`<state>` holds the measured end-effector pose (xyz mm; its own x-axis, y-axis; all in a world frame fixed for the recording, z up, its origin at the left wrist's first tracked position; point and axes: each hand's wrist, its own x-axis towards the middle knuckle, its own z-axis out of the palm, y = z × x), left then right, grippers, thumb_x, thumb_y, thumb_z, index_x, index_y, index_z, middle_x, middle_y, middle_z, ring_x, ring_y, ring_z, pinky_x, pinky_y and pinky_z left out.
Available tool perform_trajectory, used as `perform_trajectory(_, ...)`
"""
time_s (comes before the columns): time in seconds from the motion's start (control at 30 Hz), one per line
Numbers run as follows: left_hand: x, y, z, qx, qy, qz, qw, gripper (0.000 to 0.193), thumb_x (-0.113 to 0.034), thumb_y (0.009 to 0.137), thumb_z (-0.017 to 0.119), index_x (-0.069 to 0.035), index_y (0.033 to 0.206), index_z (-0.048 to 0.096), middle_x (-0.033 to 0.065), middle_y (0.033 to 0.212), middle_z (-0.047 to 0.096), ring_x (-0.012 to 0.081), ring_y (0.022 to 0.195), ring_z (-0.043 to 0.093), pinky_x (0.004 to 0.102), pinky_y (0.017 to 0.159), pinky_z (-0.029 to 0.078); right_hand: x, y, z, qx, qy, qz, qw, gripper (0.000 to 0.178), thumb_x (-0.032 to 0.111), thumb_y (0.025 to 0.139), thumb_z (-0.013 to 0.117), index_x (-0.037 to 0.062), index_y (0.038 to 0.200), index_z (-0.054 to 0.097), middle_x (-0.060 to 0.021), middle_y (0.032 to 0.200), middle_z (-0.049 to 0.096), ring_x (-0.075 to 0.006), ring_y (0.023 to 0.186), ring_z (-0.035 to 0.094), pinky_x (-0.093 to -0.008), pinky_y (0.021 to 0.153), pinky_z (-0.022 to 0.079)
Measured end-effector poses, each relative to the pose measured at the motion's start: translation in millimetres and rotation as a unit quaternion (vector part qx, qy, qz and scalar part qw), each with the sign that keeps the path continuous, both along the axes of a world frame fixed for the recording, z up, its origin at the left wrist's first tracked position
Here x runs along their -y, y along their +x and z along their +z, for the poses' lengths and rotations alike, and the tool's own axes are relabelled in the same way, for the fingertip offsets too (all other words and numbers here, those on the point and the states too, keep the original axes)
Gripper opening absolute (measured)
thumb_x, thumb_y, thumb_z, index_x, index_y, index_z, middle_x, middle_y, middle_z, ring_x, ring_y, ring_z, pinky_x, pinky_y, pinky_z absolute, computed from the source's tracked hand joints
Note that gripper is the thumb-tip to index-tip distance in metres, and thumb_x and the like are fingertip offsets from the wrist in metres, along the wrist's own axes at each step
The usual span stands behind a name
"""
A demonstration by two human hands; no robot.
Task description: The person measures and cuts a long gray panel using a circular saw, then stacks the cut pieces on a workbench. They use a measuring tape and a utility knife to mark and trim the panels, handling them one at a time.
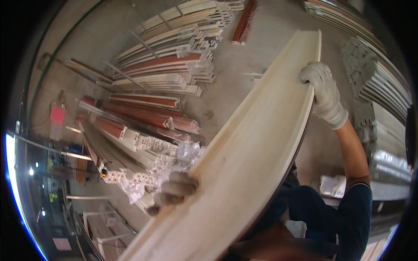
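Note:
A long, wide cream-coloured profile board [252, 143] with raised lips along its edges slants across the view, from the bottom left up to the top right. My right hand [324, 93], in a pale work glove, grips its right lip near the far end, fingers curled over the edge. On the opposite edge, lower down, the gloved fingers of my left hand [176, 190] are wrapped round the board. That hand is slightly blurred, and the board hides its palm and my left arm.
Stacks of long cream and red-brown profiles [143, 102] lie along the left, with crumpled clear plastic [187, 152] at their ends. More stacked profiles [379, 74] stand at the right. A red-brown length [244, 24] lies on the grey floor [226, 82] ahead.

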<state>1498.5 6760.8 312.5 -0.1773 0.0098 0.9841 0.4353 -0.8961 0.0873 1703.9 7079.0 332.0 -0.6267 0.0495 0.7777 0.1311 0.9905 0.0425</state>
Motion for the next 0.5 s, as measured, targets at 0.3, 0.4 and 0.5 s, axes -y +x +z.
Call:
perform_trajectory(0.3, -253.0, -21.2, -13.9, 0.26, -0.019, 0.183, 0.948, 0.071, -0.046, 0.105, 0.047, -0.003, 0.157, 0.024, 0.0064, 0.086, 0.046, 0.0224, 0.075, 0.048, 0.0399, 0.075, 0.046, -265.7, -79.5, -46.7, 0.224, -0.13, 0.031, 0.965, 0.058, 0.029, 0.057, 0.09, 0.0092, 0.102, 0.057, -0.0129, 0.102, 0.058, -0.0385, 0.1, 0.055, -0.0455, 0.088, 0.044)
perform_trajectory(0.4, -277.6, -62.0, -22.7, 0.397, 0.033, 0.159, 0.903, 0.071, -0.053, 0.099, 0.058, -0.003, 0.146, 0.044, 0.0111, 0.11, 0.056, 0.0276, 0.098, 0.056, 0.0467, 0.093, 0.047, -330.2, -113.2, -91.9, 0.308, -0.19, 0.04, 0.931, 0.075, 0.04, 0.052, 0.096, 0.0071, 0.11, 0.06, -0.0145, 0.111, 0.061, -0.0388, 0.11, 0.055, -0.0476, 0.095, 0.044)
perform_trajectory(0.5, -307.7, -132.6, -33.6, 0.393, 0.032, 0.101, 0.913, 0.067, -0.041, 0.09, 0.075, -0.003, 0.14, 0.053, 0.0138, 0.132, 0.062, 0.0305, 0.121, 0.06, 0.0501, 0.11, 0.045, -387.1, -141.2, -151.3, 0.36, -0.213, 0.009, 0.908, 0.078, 0.042, 0.053, 0.096, 0.0054, 0.114, 0.062, -0.0163, 0.117, 0.062, -0.0389, 0.113, 0.056, -0.0487, 0.098, 0.044)
